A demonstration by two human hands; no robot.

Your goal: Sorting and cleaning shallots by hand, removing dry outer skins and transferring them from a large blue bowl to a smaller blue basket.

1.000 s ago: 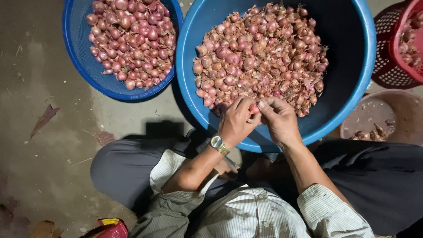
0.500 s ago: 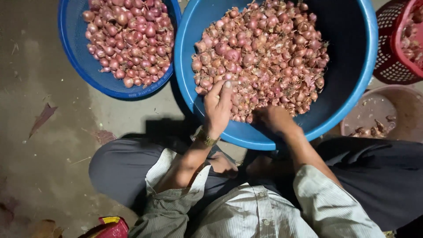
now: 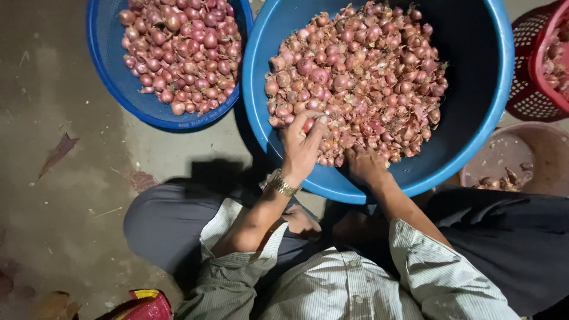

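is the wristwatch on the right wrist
No, the watch sits on the left hand's wrist; the right hand has a bare wrist.

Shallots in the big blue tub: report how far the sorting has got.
Done: the smaller blue mesh basket at upper left already holds a heap of cleaner, shiny red shallots. In hand: the left hand grips one shallot at the pile's near edge; the right hand digs in beside it. Left: the large round blue plastic tub holds a big mound of papery shallots.
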